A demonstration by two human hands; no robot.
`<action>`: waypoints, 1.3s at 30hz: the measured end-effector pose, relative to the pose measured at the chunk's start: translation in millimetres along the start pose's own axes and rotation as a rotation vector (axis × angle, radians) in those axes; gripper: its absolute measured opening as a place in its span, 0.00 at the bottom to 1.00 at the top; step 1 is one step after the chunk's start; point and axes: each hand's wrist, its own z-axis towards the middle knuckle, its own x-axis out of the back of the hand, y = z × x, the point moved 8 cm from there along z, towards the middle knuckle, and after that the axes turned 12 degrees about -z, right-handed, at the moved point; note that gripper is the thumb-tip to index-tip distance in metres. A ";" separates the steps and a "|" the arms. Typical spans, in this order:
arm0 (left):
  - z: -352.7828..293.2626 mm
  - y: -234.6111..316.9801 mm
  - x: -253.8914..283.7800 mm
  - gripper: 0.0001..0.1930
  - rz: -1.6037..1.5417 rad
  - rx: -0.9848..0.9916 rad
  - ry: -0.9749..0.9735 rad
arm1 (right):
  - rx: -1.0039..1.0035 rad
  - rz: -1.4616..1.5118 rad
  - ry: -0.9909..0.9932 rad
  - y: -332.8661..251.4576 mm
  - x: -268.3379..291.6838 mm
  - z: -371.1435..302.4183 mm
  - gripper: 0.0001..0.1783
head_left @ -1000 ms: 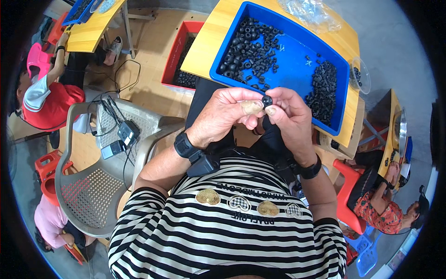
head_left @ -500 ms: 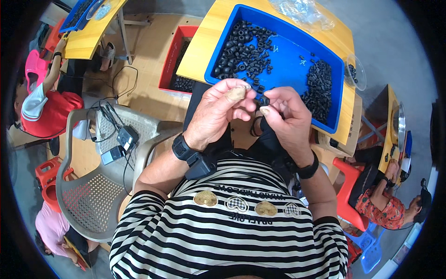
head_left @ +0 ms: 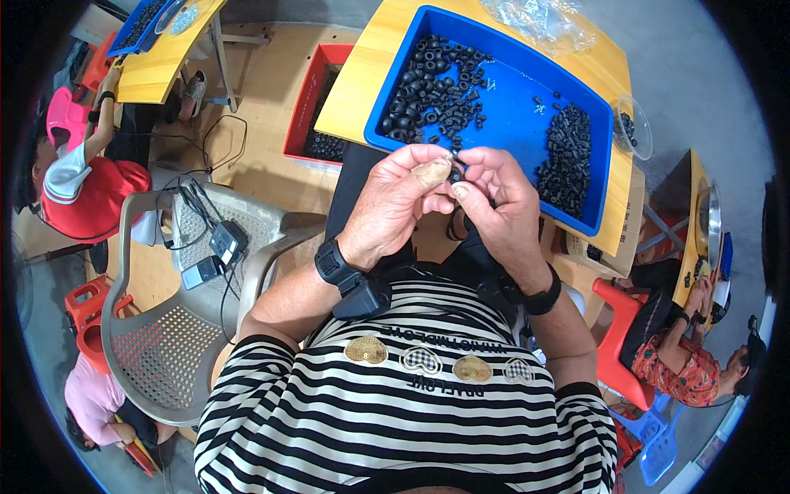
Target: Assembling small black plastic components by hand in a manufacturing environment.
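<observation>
In front of my chest, just off the near edge of a blue tray (head_left: pixel 514 78), my two hands meet at the fingertips. My right hand (head_left: pixel 500 198) pinches a small round black part (head_left: pixel 455 175) between thumb and fingers. My left hand (head_left: pixel 401 193), its thumb wrapped in a tan covering, is closed in a pinch against that same part; whatever sits between its own fingertips is too small to make out. Inside the tray, black round caps and rings (head_left: pixel 420 82) lie scattered at the left, and small black cylindrical pieces (head_left: pixel 566 148) are heaped at the right.
The tray rests on a yellow table (head_left: pixel 350 103) with a clear plastic bag (head_left: pixel 543 25) and a clear round tub (head_left: pixel 632 128). A red bin (head_left: pixel 300 123) stands left of it. A grey chair (head_left: pixel 169 354) holds cables and adapters. Other people sit at both sides.
My hands have come together: the gap between the fingertips has closed, with the right hand shifted left toward the left hand. The black part is now between both hands.
</observation>
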 end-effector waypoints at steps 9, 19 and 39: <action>7.1 -0.1 -2.5 0.08 -0.068 -0.022 0.073 | 0.136 -0.111 0.022 -8.7 -2.2 20.2 0.12; 6.2 2.1 -2.0 0.09 0.066 0.003 0.075 | -0.154 0.218 -0.273 7.0 -3.5 24.5 0.13; -6.7 12.2 -19.5 0.15 0.391 -0.083 -0.127 | 0.206 -0.230 -0.100 -29.7 12.9 7.0 0.06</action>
